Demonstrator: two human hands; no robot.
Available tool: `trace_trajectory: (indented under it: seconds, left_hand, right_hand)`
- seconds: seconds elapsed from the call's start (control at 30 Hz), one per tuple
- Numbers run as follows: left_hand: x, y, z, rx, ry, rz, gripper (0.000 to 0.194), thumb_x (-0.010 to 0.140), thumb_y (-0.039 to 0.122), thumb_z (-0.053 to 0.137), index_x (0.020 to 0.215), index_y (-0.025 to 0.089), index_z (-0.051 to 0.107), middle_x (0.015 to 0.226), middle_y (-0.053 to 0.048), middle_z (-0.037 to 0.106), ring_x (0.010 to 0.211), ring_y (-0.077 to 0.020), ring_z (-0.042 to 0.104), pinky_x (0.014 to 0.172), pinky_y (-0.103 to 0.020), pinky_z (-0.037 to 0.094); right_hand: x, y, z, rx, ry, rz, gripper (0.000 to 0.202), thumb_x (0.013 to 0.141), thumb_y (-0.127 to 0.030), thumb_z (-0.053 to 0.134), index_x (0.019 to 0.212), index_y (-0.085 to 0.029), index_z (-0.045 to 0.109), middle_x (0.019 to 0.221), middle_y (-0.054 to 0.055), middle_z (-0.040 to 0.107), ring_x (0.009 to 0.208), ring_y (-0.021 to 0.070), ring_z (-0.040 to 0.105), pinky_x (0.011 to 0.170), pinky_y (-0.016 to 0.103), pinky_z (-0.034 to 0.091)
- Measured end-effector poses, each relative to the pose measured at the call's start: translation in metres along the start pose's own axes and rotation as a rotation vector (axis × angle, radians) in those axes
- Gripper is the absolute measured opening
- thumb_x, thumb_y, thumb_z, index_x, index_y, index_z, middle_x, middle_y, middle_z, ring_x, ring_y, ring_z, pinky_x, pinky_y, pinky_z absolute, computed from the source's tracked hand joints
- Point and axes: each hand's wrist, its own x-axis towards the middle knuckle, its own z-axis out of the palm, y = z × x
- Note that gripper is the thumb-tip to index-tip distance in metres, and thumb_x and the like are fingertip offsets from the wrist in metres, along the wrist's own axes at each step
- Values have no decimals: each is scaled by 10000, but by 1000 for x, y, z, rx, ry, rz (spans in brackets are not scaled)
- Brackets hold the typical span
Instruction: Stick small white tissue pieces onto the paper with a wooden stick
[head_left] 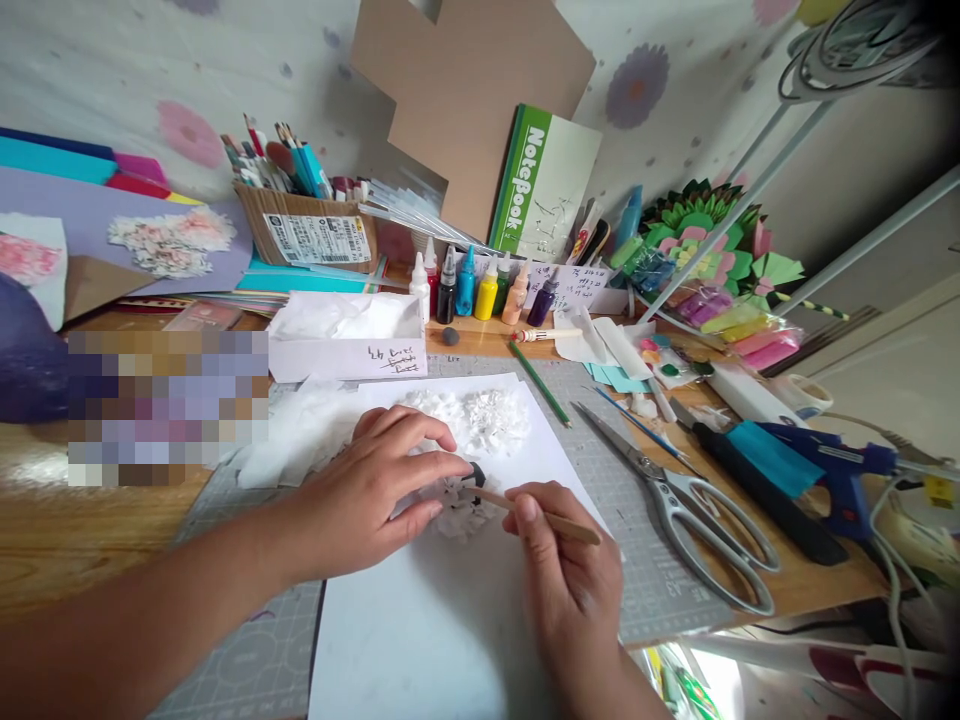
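Note:
My right hand (570, 570) grips a flat wooden craft stick (574, 528). The stick's far tip touches a small dark patch (472, 478) among white ruffled paper pieces (459, 515). Over the same spot reaches my left hand (382, 480), palm down, fingers stretched and apart, with the fingertips at the edge of the pieces; whether it presses on them I cannot tell. Just behind lie more white ruffled clusters (495, 418). All of this rests on a white paper sheet (397, 650), partly covered by my hands and forearms.
Under the sheet is a grey cutting mat (214, 640). Large scissors (675, 505), a black-handled knife (772, 495) and a blue glue gun (832, 470) lie to the right. Behind stand several paint bottles (486, 292) and a white box (345, 350). White tissue (292, 430) lies left.

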Motion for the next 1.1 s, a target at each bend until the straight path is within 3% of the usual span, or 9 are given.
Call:
trace_trajectory:
  seconds: [0.17, 0.43, 0.77, 0.9, 1.0, 1.1]
  left_hand:
    - [0, 1, 0, 18, -41, 13, 407, 778, 108, 563, 1119, 324, 615, 1168, -31, 519, 1117, -250, 431, 945, -416, 319]
    - [-2, -4, -1, 26, -3, 9, 180, 830, 167, 526, 836, 270, 674, 1104, -39, 537, 1076, -258, 433, 892, -427, 311]
    - [-2, -8, -2, 11, 55, -18, 195, 825, 149, 518, 821, 262, 678, 1052, -32, 575, 1047, -232, 474, 907, -413, 335]
    - [-1, -23, -16, 25, 216, -82, 167, 872, 213, 491, 846, 221, 656, 958, -26, 614, 964, -204, 539, 875, -361, 400]
    - [-4, -44, -35, 84, 335, -245, 145, 870, 219, 482, 866, 203, 626, 903, -14, 634, 900, -193, 576, 826, -329, 438]
    - [-11, -63, -54, 157, 298, -409, 128, 820, 225, 500, 814, 222, 628, 868, -9, 657, 834, -197, 598, 751, -320, 453]
  right_hand:
    - [0, -4, -3, 77, -105, -105, 188, 908, -140, 462, 827, -179, 627, 660, -1, 596, 591, 124, 566, 546, 237, 416]
    - [-3, 3, -3, 2, 83, 7, 182, 930, -191, 470, 815, -199, 611, 658, -16, 595, 583, 116, 571, 545, 220, 421]
    - [2, -3, 1, 44, -113, -99, 186, 908, -148, 468, 801, -166, 619, 651, 3, 590, 581, 125, 558, 536, 235, 409]
    - [0, -1, 1, 46, -144, -123, 164, 901, -132, 477, 822, -174, 614, 674, 9, 604, 611, 134, 562, 559, 248, 418]
    - [-3, 1, 1, 41, -145, -104, 169, 913, -164, 471, 833, -181, 619, 667, 14, 594, 597, 140, 561, 547, 252, 414]
    - [-5, 2, 1, 35, -129, -81, 171, 920, -207, 476, 850, -194, 631, 650, 11, 585, 572, 142, 551, 537, 253, 410]
